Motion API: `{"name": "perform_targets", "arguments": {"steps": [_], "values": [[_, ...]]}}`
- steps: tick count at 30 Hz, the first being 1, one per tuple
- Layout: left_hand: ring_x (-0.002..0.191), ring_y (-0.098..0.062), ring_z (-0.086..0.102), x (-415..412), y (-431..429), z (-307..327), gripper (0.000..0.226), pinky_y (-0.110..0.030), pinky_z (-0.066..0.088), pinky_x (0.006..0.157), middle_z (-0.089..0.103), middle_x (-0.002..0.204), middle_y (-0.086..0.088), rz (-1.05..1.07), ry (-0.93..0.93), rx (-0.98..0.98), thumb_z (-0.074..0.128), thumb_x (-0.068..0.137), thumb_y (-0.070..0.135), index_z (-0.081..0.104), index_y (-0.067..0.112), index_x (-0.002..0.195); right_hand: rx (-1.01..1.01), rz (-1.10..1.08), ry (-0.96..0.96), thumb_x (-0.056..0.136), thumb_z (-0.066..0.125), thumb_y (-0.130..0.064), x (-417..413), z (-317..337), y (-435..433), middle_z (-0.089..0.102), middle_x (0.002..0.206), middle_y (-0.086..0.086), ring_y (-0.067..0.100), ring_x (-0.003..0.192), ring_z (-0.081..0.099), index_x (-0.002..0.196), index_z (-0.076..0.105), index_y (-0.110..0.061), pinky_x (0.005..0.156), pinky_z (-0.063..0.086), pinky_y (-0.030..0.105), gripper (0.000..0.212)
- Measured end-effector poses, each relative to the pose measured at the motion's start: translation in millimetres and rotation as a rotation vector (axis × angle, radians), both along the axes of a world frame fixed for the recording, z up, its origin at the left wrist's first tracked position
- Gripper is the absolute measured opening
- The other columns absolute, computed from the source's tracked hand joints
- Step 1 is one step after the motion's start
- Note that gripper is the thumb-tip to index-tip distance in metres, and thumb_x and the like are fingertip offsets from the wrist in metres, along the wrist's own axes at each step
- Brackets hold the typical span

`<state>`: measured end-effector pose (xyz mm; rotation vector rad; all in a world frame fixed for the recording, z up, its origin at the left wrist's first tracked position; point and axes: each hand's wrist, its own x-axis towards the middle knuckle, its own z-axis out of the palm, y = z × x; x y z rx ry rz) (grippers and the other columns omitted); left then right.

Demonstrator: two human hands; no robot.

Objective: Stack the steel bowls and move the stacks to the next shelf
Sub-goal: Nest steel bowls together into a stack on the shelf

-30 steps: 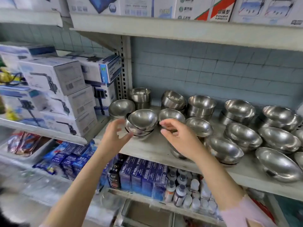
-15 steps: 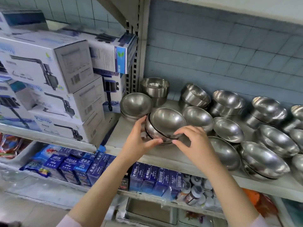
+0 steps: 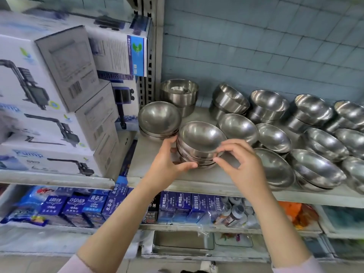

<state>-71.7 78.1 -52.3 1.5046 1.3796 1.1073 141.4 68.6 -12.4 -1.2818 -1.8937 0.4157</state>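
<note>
A stack of steel bowls (image 3: 201,139) tilts toward me near the front left of the grey shelf (image 3: 206,184). My left hand (image 3: 169,160) cups its left side, thumb under the bottom bowl. My right hand (image 3: 239,162) pinches the stack's right rim with thumb and fingers. Behind it to the left sits another low stack of bowls (image 3: 159,120), and a taller upright stack (image 3: 179,93) stands at the back. Several more steel bowls (image 3: 319,143), single and stacked, fill the shelf to the right.
White pump boxes (image 3: 59,99) are piled on the neighbouring shelf at left, past a perforated upright post (image 3: 149,87). Below are blue cartons (image 3: 82,205) and small bottles (image 3: 234,211). A tiled wall backs the shelf.
Both hands have closed in on the bowl stack from either side; earlier the left hand was open beside it and the right hand was over a neighbouring bowl. The camera has moved closer and lower.
</note>
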Motion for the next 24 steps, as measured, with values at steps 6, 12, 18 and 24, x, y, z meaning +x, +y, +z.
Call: {"name": "perform_targets", "arguments": {"steps": [6, 12, 18, 24], "values": [[0.110, 0.007, 0.048, 0.7, 0.5, -2.4, 0.083, 0.006, 0.033, 0.078, 0.048, 0.123, 0.018, 0.004, -0.020, -0.049, 0.086, 0.067, 0.026, 0.036, 0.023, 0.134, -0.017, 0.030, 0.054, 0.081, 0.075, -0.027, 4.8, -7.5, 5.2, 0.061, 0.109, -0.007, 0.017, 0.110, 0.064, 0.095, 0.075, -0.016, 0.101, 0.050, 0.046, 0.017], [0.121, -0.002, 0.045, 1.0, -1.5, -1.7, 0.093, -0.007, 0.036, 0.090, 0.048, 0.135, 0.011, 0.017, -0.005, -0.042, 0.086, 0.065, 0.036, 0.034, 0.022, 0.140, -0.029, 0.048, 0.066, 0.080, 0.078, -0.024, 8.3, -10.4, 8.3, 0.063, 0.110, -0.007, 0.016, 0.111, 0.064, 0.095, 0.076, -0.018, 0.101, 0.050, 0.046, 0.016], [0.119, -0.002, 0.045, 3.7, -5.6, -1.6, 0.094, 0.007, 0.033, 0.076, 0.046, 0.138, 0.008, 0.039, -0.003, -0.038, 0.086, 0.066, 0.033, 0.034, 0.020, 0.142, -0.116, 0.070, 0.065, 0.080, 0.079, -0.026, 20.4, 10.2, 2.3, 0.060, 0.127, -0.018, 0.004, 0.119, 0.059, 0.118, 0.070, -0.026, 0.100, 0.048, 0.020, 0.039], [0.114, 0.003, 0.048, 6.4, -5.7, -2.4, 0.092, 0.006, 0.035, 0.077, 0.050, 0.134, 0.011, 0.077, 0.003, -0.020, 0.087, 0.062, 0.036, 0.038, 0.023, 0.138, -0.289, -0.144, -0.087, 0.083, 0.075, -0.039, 59.3, 41.7, 28.2, 0.059, 0.114, -0.024, 0.009, 0.102, 0.058, 0.120, 0.066, -0.042, 0.088, 0.042, 0.026, 0.038]]}}
